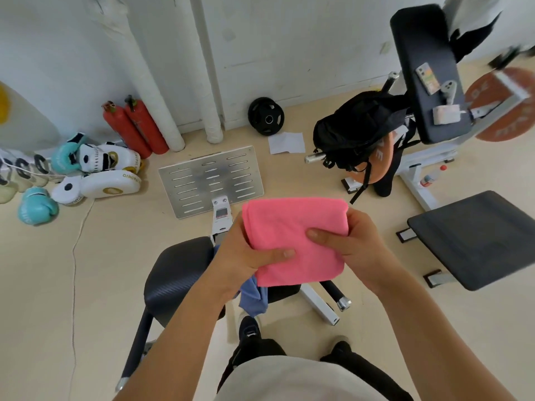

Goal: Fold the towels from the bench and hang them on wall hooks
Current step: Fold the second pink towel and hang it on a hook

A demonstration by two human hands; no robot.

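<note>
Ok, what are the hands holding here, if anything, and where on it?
Both hold the folded pink towel: the left hand pinches its left edge, the right hand its right edge, thumbs on top. A blue towel lies untouched on the bench.

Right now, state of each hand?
Left hand: closed on the pink towel, thumb on top of its left edge.
Right hand: closed on the same towel, thumb pressed on its right side.
</note>
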